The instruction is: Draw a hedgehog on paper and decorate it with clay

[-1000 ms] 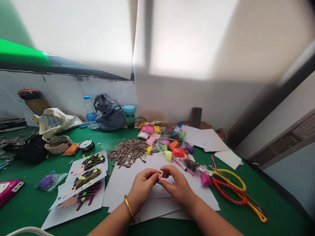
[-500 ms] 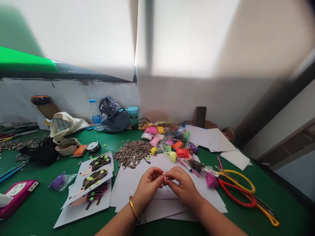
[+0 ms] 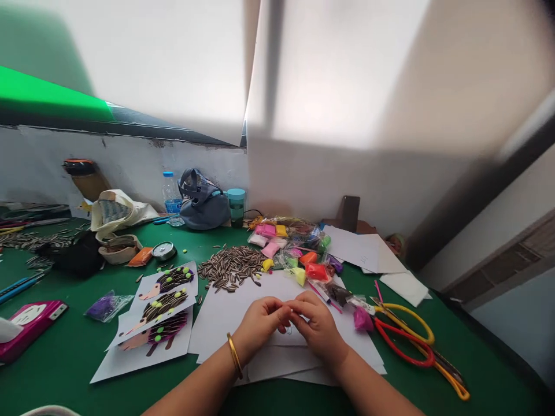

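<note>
Above the white paper sheets [image 3: 229, 323], my left hand [image 3: 262, 323] and my right hand [image 3: 314, 323] meet fingertip to fingertip. Both are closed in a pinch, and whatever lies between the fingertips is too small to make out. A gold bangle [image 3: 235, 355] circles my left wrist. Part of a blue drawn line shows on the paper between the hands. Beyond them lies a heap of striped sunflower seeds [image 3: 229, 266]. Bags of coloured clay, among them a red one [image 3: 317, 271], lie behind my right hand.
Hedgehog pictures [image 3: 169, 300] overlap at the left, near a purple clay bag [image 3: 104, 306] and a magenta device [image 3: 32, 329]. Red and yellow scissors [image 3: 407, 341] lie at the right. A bottle [image 3: 172, 202], a blue-grey bag [image 3: 203, 205] and a phone [image 3: 350, 214] stand by the wall.
The whole view has shifted and tilted slightly. My hands remain together over the paper, with the fingertips now pressed a little closer.
</note>
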A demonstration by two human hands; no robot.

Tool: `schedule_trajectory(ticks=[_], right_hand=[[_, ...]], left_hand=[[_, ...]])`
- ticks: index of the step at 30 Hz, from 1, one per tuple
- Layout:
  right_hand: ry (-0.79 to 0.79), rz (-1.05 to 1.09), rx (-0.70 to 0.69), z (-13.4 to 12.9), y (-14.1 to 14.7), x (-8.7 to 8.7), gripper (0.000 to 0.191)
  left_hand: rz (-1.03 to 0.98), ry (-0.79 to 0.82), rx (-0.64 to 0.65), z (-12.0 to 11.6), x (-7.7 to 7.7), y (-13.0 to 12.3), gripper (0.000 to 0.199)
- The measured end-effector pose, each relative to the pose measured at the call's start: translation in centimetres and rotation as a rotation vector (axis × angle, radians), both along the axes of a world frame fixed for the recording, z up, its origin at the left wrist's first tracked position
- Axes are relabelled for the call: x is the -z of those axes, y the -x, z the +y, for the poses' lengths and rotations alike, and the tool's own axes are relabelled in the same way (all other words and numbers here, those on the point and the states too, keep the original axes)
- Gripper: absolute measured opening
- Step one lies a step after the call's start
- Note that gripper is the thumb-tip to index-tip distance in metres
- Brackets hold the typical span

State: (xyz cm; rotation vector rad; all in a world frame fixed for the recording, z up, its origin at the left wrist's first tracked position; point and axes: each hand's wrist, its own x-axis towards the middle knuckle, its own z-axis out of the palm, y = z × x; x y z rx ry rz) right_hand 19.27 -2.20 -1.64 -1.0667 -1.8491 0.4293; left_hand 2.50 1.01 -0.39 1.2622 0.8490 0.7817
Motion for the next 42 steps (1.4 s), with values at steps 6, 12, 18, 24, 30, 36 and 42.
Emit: schedule_trajectory(ticks=[6, 12, 18, 24, 30, 36, 42], right_hand=[[-0.057, -0.021, 0.019, 0.3, -0.5, 0.2, 0.038], [-0.078, -0.06, 0.035, 0.0, -0.9, -0.4, 0.04], [-0.036, -0.042, -0.025, -0.2, -0.9, -0.4, 0.04], [-0.027, -0.035, -0.002, -0.2, -0.8, -0.6, 0.041], [-0.02, -0.048, 0.017, -0.3, -0.9, -0.5, 0.041], [-0.046, -0.07, 0.075, -0.2, -0.8, -0.2, 0.04], [-0.064, -0.064, 0.066, -0.5, 0.2, -0.4, 0.038]], left_hand=[[0.003, -0.031, 0.021, 0.0, 0.0, -0.6, 0.042], [-0.116, 0.036, -0.043, -0.6, -0.9, -0.7, 0.034], [-0.154, 0.041, -0.101, -0.3, -0.4, -0.1, 0.043], [-0.208, 0.073, -0.111, -0.3, -1.0, -0.2, 0.036], [-0.214, 0.063, -0.154, -0.4, -0.6, 0.1, 0.028], [-0.23, 0.108, -0.139, -0.9, -1.1, 0.4, 0.039], [-0.225, 0.1, -0.172, -0.5, -0.8, 0.9, 0.035]])
